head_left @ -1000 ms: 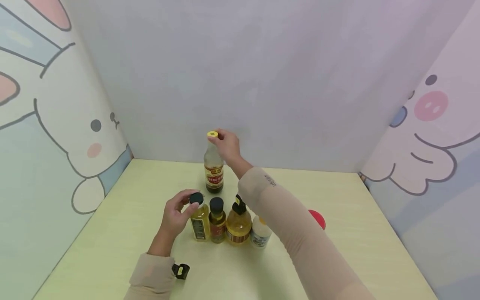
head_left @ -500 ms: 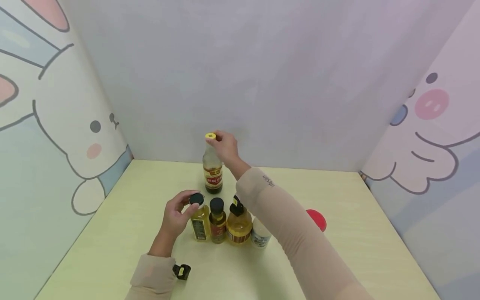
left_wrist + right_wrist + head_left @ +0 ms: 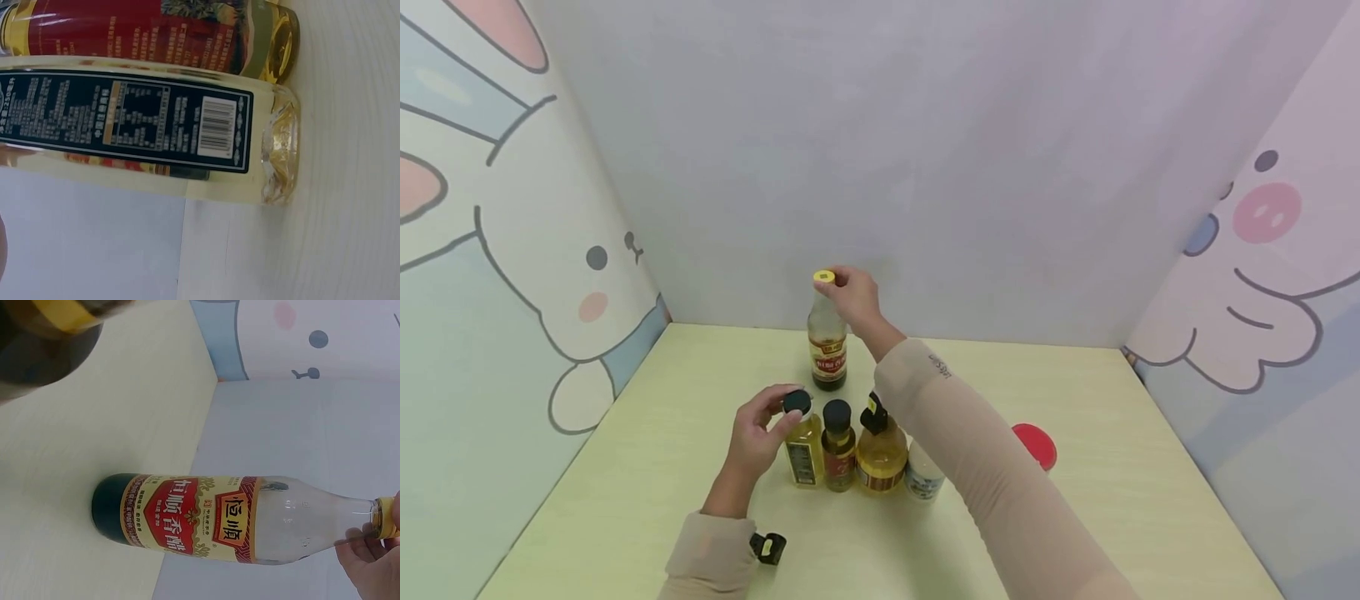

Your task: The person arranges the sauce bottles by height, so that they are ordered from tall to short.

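At the back of the table, my right hand (image 3: pixel 854 298) pinches the yellow cap (image 3: pixel 823 277) of a tall vinegar bottle (image 3: pixel 829 354), which stands upright with dark liquid low in it. The right wrist view shows its red and cream label (image 3: pixel 187 515) and my fingers at the neck. Nearer, my left hand (image 3: pixel 758 435) holds a pale yellow oil bottle (image 3: pixel 805 458) by its dark green cap (image 3: pixel 797 402), thumb and fingers on opposite sides. This bottle's dark label (image 3: pixel 125 122) and clear base, on the table, show in the left wrist view.
Right of the oil bottle stand a black-capped bottle with a red label (image 3: pixel 838 458), a round amber bottle (image 3: pixel 882 467) and a white bottle (image 3: pixel 923 479). A red lid (image 3: pixel 1035 444) shows beyond my right sleeve (image 3: pixel 970 433). Walls with cartoon animals enclose the table (image 3: pixel 1120 500).
The head view has shifted slightly. Both hands keep their holds, and the bottles stand in the same places.
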A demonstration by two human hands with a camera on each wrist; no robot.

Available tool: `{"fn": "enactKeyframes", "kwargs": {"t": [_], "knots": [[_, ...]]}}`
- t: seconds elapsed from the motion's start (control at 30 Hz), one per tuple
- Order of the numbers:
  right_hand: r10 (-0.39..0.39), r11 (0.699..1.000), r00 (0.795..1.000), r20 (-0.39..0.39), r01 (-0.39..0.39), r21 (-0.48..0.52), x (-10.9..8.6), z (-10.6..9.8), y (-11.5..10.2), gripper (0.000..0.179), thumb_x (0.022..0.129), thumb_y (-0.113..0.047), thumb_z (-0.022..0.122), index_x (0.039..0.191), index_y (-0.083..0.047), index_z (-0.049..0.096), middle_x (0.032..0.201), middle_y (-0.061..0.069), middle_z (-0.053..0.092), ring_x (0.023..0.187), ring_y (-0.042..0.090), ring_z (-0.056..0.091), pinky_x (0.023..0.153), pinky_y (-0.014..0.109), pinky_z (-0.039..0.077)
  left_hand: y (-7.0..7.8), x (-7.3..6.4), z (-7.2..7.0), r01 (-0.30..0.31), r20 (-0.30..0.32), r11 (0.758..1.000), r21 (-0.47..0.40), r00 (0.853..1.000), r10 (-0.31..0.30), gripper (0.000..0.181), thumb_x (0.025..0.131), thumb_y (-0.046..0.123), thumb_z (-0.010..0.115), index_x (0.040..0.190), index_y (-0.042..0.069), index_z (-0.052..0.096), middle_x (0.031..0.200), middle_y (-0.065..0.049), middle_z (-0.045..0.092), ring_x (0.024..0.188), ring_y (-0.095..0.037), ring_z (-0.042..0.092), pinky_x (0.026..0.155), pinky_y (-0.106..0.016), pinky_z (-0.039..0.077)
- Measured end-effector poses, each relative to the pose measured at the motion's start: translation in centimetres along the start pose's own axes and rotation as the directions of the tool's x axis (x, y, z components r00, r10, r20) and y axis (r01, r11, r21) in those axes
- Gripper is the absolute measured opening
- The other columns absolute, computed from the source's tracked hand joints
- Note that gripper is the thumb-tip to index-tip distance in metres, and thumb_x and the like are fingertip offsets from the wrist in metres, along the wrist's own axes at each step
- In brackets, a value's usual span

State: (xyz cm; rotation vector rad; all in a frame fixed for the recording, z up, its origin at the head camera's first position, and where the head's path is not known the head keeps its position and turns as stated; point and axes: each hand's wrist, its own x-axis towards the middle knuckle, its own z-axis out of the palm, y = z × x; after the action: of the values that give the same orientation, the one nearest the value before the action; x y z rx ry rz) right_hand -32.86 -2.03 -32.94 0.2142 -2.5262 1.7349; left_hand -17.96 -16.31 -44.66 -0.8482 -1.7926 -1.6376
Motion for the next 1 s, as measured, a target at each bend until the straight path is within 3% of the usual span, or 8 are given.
{"fn": "enactKeyframes", "kwargs": {"t": [0.67, 1.0], "knots": [[0.031, 0.999, 1.000, -0.002, -0.031, 0.035, -0.05, -0.31, -0.16, 0.036, 0.090, -0.023, 0.073, 0.122, -0.009, 0.067, 0.107, 0.001, 0.066, 0.099, 0.016, 0.060, 0.084, 0.031, 0.050, -0.16, 0.30, 0.03, 0.007, 0.000, 1.000, 0.012, 1.000, -0.007, 0.026, 0.085, -0.012, 0.062, 0.111, -0.014, 0.058, 0.107, -0.004, 0.067, 0.092, -0.009, 0.059, 0.078, -0.019, 0.049], [0.072, 0.997, 0.995, 0.063, -0.074, 0.029, -0.49, -0.63, -0.65, 0.057, 0.086, -0.026, 0.077, 0.137, -0.012, 0.055, 0.130, 0.006, 0.060, 0.116, 0.019, 0.056, 0.093, 0.036, 0.048, -0.29, -0.15, -0.20, -0.001, -0.012, 1.000, 0.020, 1.000, 0.001, 0.023, 0.088, -0.008, 0.064, 0.108, -0.016, 0.057, 0.106, -0.004, 0.067, 0.090, -0.009, 0.058, 0.078, -0.018, 0.048]]}}
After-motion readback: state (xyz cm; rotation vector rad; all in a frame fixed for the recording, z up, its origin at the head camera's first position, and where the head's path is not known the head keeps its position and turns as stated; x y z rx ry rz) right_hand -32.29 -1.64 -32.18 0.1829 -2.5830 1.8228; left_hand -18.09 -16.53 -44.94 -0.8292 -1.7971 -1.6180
